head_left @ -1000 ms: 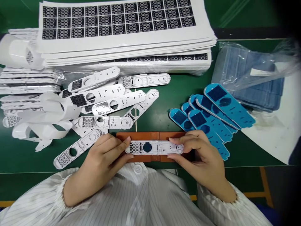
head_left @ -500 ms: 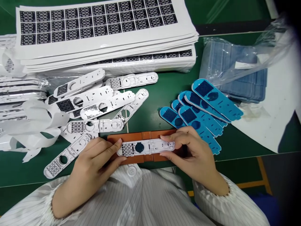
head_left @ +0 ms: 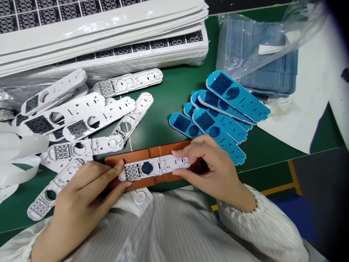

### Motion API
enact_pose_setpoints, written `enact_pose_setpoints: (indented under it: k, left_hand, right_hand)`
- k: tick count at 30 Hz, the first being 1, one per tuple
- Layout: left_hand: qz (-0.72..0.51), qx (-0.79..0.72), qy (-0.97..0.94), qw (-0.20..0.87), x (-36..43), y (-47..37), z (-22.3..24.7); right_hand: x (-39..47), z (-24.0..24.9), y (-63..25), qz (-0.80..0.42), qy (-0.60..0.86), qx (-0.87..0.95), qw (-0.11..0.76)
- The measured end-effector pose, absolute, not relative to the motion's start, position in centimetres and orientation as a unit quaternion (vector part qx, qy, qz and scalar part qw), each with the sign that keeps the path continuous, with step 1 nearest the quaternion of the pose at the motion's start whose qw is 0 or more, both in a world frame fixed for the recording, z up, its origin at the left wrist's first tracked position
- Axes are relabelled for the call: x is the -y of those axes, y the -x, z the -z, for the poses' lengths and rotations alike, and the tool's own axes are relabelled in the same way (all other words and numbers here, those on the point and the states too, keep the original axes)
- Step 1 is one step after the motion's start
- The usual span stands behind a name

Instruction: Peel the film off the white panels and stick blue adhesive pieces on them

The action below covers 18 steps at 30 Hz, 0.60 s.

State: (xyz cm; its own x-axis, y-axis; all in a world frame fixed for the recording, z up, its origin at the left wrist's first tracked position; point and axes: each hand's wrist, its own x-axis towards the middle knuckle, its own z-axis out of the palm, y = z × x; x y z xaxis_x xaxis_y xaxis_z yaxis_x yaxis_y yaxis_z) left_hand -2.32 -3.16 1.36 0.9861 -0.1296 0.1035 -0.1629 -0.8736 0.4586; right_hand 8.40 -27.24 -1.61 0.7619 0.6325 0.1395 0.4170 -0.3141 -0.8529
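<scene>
A long white plastic panel [head_left: 167,163] with slotted digit cut-outs at its left end and a round hole lies along a reddish-brown block [head_left: 136,155] at the table's front edge. My left hand [head_left: 91,193] pinches the panel's left end between thumb and fingers. At its right end, the thumb and forefinger of my right hand [head_left: 209,163] close on the panel's two long edges. Dark blue shows through the round hole. Beyond my right hand lie several blue-faced panels [head_left: 237,103], overlapping in a fan.
White panels [head_left: 109,145] lie loosely heaped at the left, beside curled white strips [head_left: 19,171]. Behind them is a stack of printed digit sheets [head_left: 109,34]. A clear bag of blue sheets [head_left: 256,54] lies at the back right, near white paper [head_left: 305,91].
The view has shifted, so most things appear further left and the sheet stack is partly out of frame. Both hands keep the same grip on the white panel over the brown block.
</scene>
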Motion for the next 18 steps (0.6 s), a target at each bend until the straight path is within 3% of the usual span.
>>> enact_pose_setpoints:
  k: [13,18]
  left_hand:
    - [-0.013,0.075,-0.972,0.223,3.0,2.3,-1.8]
    - [-0.011,0.163,-0.978,0.132,3.2,1.2,-2.5]
  right_hand:
    - [26.8,0.9,-8.6,-0.118,0.816,0.351,0.444]
    - [26.2,-0.1,-8.5,-0.150,0.846,0.337,0.386]
